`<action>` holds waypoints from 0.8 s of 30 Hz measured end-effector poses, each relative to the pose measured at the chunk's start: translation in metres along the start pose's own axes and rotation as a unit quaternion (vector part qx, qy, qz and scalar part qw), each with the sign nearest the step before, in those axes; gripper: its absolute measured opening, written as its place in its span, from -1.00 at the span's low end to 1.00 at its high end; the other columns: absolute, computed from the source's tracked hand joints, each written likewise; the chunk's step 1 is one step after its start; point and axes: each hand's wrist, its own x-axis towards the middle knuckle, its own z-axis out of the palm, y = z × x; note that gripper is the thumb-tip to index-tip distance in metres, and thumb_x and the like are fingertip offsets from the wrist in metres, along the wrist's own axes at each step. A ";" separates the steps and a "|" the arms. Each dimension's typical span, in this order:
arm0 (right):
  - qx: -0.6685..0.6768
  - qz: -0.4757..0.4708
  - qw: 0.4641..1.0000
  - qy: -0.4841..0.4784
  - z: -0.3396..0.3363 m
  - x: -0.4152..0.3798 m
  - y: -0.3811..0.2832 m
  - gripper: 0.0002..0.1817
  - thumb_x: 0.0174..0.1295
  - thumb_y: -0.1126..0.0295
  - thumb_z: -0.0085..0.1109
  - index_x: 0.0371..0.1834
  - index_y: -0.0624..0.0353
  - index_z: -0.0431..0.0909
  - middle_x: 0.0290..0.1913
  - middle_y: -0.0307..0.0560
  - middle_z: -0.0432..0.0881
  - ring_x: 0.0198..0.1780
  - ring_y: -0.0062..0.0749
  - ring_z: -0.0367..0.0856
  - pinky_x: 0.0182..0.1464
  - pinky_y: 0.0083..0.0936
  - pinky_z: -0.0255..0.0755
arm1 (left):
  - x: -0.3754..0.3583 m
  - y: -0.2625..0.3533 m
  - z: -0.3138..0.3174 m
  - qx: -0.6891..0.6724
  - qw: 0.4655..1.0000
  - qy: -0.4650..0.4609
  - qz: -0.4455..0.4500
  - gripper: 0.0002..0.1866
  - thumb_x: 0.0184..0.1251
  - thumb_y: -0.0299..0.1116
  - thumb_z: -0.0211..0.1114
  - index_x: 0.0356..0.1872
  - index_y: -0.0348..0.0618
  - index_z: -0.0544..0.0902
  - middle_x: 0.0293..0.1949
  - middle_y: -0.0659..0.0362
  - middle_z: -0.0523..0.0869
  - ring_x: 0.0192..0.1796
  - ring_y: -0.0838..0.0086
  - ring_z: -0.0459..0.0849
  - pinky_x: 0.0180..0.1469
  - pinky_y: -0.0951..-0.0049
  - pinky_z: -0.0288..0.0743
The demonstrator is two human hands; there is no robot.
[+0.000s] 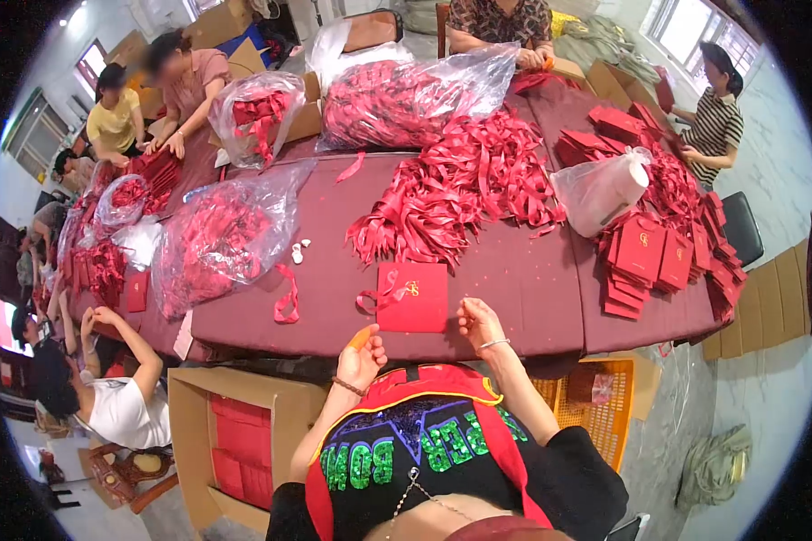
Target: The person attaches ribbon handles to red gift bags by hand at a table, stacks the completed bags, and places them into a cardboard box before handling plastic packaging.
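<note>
A flat red gift bag or folder [427, 311] with a gold emblem lies at the table's near edge in front of me. A loop of red ribbon [381, 296] rests across its upper left part. My left hand [361, 362] is just below its lower left corner, fingers curled, with an orange cover on one finger. To the right of the red piece, my right hand [480, 325] is raised with its fingers bent together. Anything inside either hand is hidden or too small to make out. Another ribbon [286, 296] lies alone to the left.
Beyond is a heap of red ribbons [469, 185]. Plastic bags of red ribbon [221, 239] stand left, near small white pieces [299, 251]. Stacked red bags [645, 248] and a white roll [615, 185] are right. Below are a cardboard box [189, 433] and orange crate [618, 406]. Several people work around.
</note>
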 end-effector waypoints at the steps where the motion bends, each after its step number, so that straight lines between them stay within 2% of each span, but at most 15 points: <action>1: 0.003 0.003 1.000 -0.004 -0.002 0.004 0.000 -0.88 0.20 0.28 0.12 -0.29 0.03 0.45 -0.47 -0.32 0.52 -0.53 -0.68 0.44 -0.55 -0.72 0.30 | 0.001 -0.002 0.001 0.008 1.000 0.000 0.005 -0.76 0.30 -0.23 0.09 -0.13 -0.12 0.53 -0.50 0.24 0.50 -0.51 0.52 0.38 -0.43 0.50 0.27; 6: -0.007 0.018 0.999 -0.028 -0.006 0.016 -0.004 -0.86 0.20 0.27 0.13 -0.27 0.03 0.44 -0.46 -0.33 0.51 -0.50 -0.65 0.44 -0.50 -0.69 0.30 | 0.003 -0.003 -0.001 -0.004 1.000 0.014 0.026 -0.77 0.28 -0.24 0.12 -0.14 -0.11 0.54 -0.50 0.24 0.50 -0.51 0.53 0.37 -0.44 0.50 0.26; 12: -0.042 0.019 0.997 -0.059 0.005 0.031 -0.011 -0.87 0.22 0.26 0.10 -0.27 0.02 0.45 -0.48 -0.35 0.53 -0.54 -0.72 0.42 -0.54 -0.75 0.27 | 0.001 -0.010 0.002 -0.011 0.998 0.033 0.046 -0.78 0.28 -0.25 0.12 -0.15 -0.10 0.54 -0.50 0.25 0.50 -0.50 0.53 0.37 -0.44 0.50 0.26; 13: -0.069 0.021 0.995 -0.072 0.003 0.031 -0.015 -0.80 0.26 0.20 0.04 -0.18 0.05 0.44 -0.40 -0.31 0.54 -0.46 -0.64 0.48 -0.46 -0.68 0.36 | 0.001 -0.010 0.002 -0.021 0.999 0.030 0.026 -0.79 0.29 -0.25 0.10 -0.14 -0.09 0.54 -0.48 0.26 0.51 -0.50 0.53 0.37 -0.43 0.50 0.26; 14: -0.052 0.001 0.997 -0.056 0.005 0.028 -0.028 -0.80 0.26 0.20 0.04 -0.18 0.05 0.44 -0.40 -0.31 0.54 -0.46 -0.64 0.48 -0.46 -0.68 0.36 | 0.000 -0.010 0.004 -0.005 0.999 0.034 0.015 -0.78 0.30 -0.25 0.09 -0.13 -0.08 0.53 -0.47 0.27 0.51 -0.49 0.54 0.37 -0.42 0.50 0.26; 16: 0.118 -0.025 0.987 -0.110 -0.006 0.002 -0.052 -0.66 0.28 0.10 -0.03 -0.03 0.09 0.41 -0.26 -0.19 0.55 -0.29 -0.49 0.54 -0.28 -0.53 0.47 | 0.003 -0.009 0.004 0.023 0.999 -0.044 -0.020 -0.76 0.30 -0.24 0.08 -0.08 -0.04 0.53 -0.46 0.29 0.49 -0.45 0.56 0.35 -0.38 0.52 0.26; 17: 0.184 -0.086 0.971 -0.128 -0.034 -0.002 -0.055 -0.53 0.29 0.01 -0.11 0.12 0.08 0.33 -0.03 -0.06 0.52 -0.07 -0.26 0.54 -0.07 -0.30 0.47 | 0.011 -0.008 0.000 0.028 0.996 -0.058 -0.055 -0.75 0.31 -0.23 0.06 -0.07 -0.04 0.52 -0.44 0.29 0.49 -0.45 0.56 0.34 -0.37 0.52 0.25; 19: 0.349 -0.247 0.893 -0.139 -0.087 -0.046 -0.063 -0.50 0.29 -0.02 -0.15 0.15 0.07 0.34 0.09 0.03 0.47 0.04 -0.13 0.50 0.00 -0.18 0.44 | 0.022 -0.005 0.013 0.071 0.990 -0.050 -0.113 -0.75 0.31 -0.25 0.03 -0.07 -0.04 0.52 -0.44 0.30 0.49 -0.46 0.56 0.32 -0.37 0.53 0.25; 20: 0.379 -0.370 0.832 -0.167 -0.122 -0.067 -0.057 -0.49 0.28 -0.05 -0.17 0.13 0.06 0.38 0.15 0.05 0.43 0.13 -0.06 0.43 0.10 -0.09 0.35 | 0.025 -0.004 0.021 0.102 0.985 -0.042 -0.134 -0.75 0.32 -0.25 0.02 -0.07 -0.05 0.52 -0.44 0.30 0.49 -0.46 0.56 0.31 -0.36 0.53 0.25; 22: 0.469 -0.509 0.721 -0.012 -0.174 -0.130 -0.030 -0.50 0.24 -0.08 -0.12 0.10 -0.02 0.44 0.14 -0.04 0.45 0.22 -0.08 0.33 0.25 -0.07 0.16 | 0.036 0.002 0.040 0.130 0.966 -0.070 -0.213 -0.74 0.32 -0.25 0.00 -0.06 -0.07 0.52 -0.43 0.29 0.51 -0.46 0.56 0.32 -0.35 0.53 0.26; 23: 0.479 -0.560 0.671 0.079 -0.198 -0.168 -0.002 -0.49 0.22 -0.10 -0.10 0.15 -0.11 0.39 0.19 -0.06 0.41 0.26 -0.11 0.29 0.27 -0.05 0.12 | 0.043 0.008 0.041 0.187 0.955 -0.069 -0.219 -0.74 0.33 -0.26 0.00 -0.05 -0.09 0.51 -0.41 0.27 0.53 -0.44 0.56 0.34 -0.34 0.53 0.28; 24: 0.493 -0.587 0.604 0.220 -0.209 -0.209 0.024 -0.42 0.18 -0.13 -0.07 0.26 -0.23 0.24 0.32 -0.07 0.23 0.34 -0.16 0.17 0.28 -0.01 0.07 | 0.040 0.008 0.055 0.241 0.942 -0.073 -0.222 -0.74 0.34 -0.27 -0.01 -0.05 -0.11 0.50 -0.37 0.25 0.56 -0.42 0.57 0.37 -0.34 0.54 0.30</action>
